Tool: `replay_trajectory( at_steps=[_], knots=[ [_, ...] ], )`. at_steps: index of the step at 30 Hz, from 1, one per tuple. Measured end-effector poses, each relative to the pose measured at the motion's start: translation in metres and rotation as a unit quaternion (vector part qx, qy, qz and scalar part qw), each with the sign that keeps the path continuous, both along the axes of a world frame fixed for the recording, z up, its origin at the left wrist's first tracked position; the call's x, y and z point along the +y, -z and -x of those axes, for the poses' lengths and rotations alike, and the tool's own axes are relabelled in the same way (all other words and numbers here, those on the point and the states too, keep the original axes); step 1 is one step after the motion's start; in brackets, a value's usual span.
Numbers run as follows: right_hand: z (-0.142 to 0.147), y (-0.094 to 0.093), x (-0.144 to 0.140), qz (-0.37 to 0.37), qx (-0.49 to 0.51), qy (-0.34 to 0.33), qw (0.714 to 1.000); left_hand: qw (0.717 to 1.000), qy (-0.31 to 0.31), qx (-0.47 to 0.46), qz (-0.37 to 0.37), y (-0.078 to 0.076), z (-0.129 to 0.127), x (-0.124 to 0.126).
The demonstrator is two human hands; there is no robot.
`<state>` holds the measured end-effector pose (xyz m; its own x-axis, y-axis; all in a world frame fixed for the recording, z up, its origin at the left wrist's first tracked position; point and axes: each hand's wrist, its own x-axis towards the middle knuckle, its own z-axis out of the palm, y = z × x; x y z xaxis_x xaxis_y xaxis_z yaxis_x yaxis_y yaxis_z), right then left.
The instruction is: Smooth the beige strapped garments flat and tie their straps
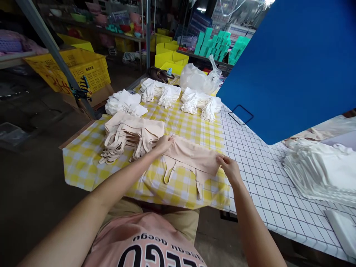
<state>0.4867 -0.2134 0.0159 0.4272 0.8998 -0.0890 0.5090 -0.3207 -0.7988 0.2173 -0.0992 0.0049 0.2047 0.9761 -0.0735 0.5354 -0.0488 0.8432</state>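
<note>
A beige strappy camisole top (191, 154) lies spread on the yellow checked tablecloth (102, 174), its straps pointing toward me. My left hand (165, 144) pinches its upper left corner between thumb and fingers. At the opposite end, my right hand (228, 167) grips the right edge. Just left of my left hand sits a stack of matching beige tops (130, 129), their straps hanging over the near side. Farther back are a loose white garment pile (125, 102) and two stacks of white tops, one on the left (160, 91) and one on the right (201, 102).
A large blue board (292, 70) hangs over the right side above a white grid-patterned cloth (256, 178). White folded garments (319, 168) are stacked at far right. A plastic bag (200, 78) stands at the back. A metal post (55, 52) and yellow crate (75, 68) are at left.
</note>
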Motion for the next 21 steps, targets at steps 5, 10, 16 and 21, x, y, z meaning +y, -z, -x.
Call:
replay_trajectory(
  at_steps=[5, 10, 16, 21],
  knots=[
    [0.002, -0.033, -0.004, -0.074, 0.002, 0.001, 0.997, 0.998, 0.009, -0.039, -0.044, -0.026, 0.018, -0.01],
    [0.02, -0.071, -0.002, -0.155, 0.017, -0.052, 0.986, 0.976, 0.015, -0.209, -0.056, -0.059, 0.067, -0.026],
    [0.08, -0.107, 0.006, -0.217, -0.003, -0.213, 0.953, 0.958, -0.042, -0.281, -0.04, -0.116, 0.153, -0.059],
    [0.137, -0.121, 0.011, -0.224, -0.032, -0.306, 0.925, 0.948, -0.113, -0.292, -0.052, -0.142, 0.214, -0.077]
  ],
)
